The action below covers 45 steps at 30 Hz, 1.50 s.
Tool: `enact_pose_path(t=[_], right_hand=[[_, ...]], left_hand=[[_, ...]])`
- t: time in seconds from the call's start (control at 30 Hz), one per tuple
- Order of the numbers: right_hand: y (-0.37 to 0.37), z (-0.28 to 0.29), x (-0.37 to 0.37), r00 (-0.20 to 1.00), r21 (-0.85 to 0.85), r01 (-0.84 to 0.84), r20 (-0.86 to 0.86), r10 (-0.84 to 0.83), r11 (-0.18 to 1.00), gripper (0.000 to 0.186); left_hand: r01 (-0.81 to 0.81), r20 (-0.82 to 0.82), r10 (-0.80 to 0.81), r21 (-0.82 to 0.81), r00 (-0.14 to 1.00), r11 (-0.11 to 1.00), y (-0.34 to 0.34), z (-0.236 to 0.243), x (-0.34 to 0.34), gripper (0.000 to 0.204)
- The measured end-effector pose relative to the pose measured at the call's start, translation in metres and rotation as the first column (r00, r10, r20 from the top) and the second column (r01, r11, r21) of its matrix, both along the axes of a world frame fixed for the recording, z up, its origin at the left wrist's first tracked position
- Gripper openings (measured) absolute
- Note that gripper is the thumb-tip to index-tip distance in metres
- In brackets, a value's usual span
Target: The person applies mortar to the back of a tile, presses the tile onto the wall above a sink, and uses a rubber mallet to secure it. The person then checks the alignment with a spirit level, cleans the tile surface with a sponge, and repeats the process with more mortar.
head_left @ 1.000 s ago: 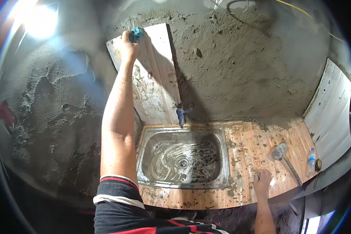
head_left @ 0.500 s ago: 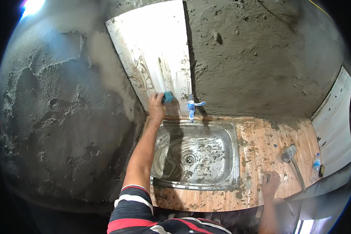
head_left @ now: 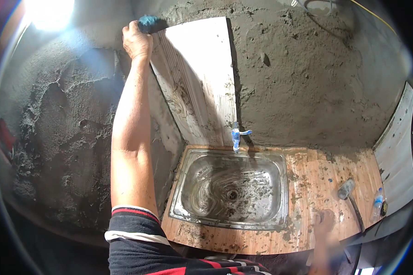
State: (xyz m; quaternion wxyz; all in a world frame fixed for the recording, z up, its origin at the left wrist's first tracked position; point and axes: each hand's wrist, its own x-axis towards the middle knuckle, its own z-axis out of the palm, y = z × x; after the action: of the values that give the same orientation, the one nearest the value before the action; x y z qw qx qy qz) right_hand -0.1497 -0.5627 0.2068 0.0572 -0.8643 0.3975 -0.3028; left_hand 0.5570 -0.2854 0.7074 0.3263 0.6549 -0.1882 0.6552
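Stretched up to the far left, my left hand [head_left: 137, 42] grips a rough blue scrubbing sponge [head_left: 150, 24]. The sponge is at the top left corner of a pale, wood-patterned wall panel [head_left: 206, 50]. Grey smears streak the panel's lower part. My right hand [head_left: 325, 222] rests low on the wood-patterned counter [head_left: 307, 174], right of the sink, with its fingers curled; haze hides what they hold, if anything. Between my arms lies a steel sink [head_left: 234, 183], streaked with wet grey cement. A blue and white tap [head_left: 237, 137] stands out from the wall behind it.
A hammer [head_left: 346, 189] with a grey head lies on the counter right of my right hand. Beyond it is a clear plastic bottle [head_left: 378, 201]. Cement specks dot the counter. Rough cement walls [head_left: 298, 82] rise behind and at left; a bright lamp [head_left: 48, 11] shines top left.
My left hand has gone up and left with the sponge, from the panel's lower part to its top left corner. My right hand stays on the counter. The whole view has shifted slightly.
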Motion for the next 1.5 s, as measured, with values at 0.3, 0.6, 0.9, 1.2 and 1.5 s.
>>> enact_pose_path(t=[0.3,0.6,0.9,1.2,1.5], right_hand=[[-0.004,-0.010,-0.003,0.996,0.015,0.057,-0.071,-0.056,0.998,0.027],[-0.010,-0.021,-0.005,0.999,-0.035,0.009,-0.051,-0.011,0.999,0.030],[-0.010,-0.014,-0.010,0.999,0.004,0.034,-0.031,-0.034,0.999,0.028],[-0.008,-0.013,-0.004,0.999,0.005,-0.014,0.035,0.013,1.000,0.026],[-0.007,-0.009,-0.007,0.999,0.036,0.032,-0.002,-0.032,0.999,0.027]], left_hand=[[0.002,0.032,-0.008,0.195,0.999,0.981,-0.002,-0.158,0.013,0.049],[0.124,-0.479,-0.040,0.145,0.877,0.982,0.004,-0.417,-0.018,0.042],[0.340,-0.404,-0.400,-0.214,0.823,0.916,-0.006,-0.291,-0.069,0.037],[0.186,-0.153,-0.155,0.220,0.976,0.958,-0.001,-0.022,-0.018,0.036],[0.262,-0.257,-0.211,0.184,0.943,0.947,-0.028,-0.301,-0.023,0.046]])
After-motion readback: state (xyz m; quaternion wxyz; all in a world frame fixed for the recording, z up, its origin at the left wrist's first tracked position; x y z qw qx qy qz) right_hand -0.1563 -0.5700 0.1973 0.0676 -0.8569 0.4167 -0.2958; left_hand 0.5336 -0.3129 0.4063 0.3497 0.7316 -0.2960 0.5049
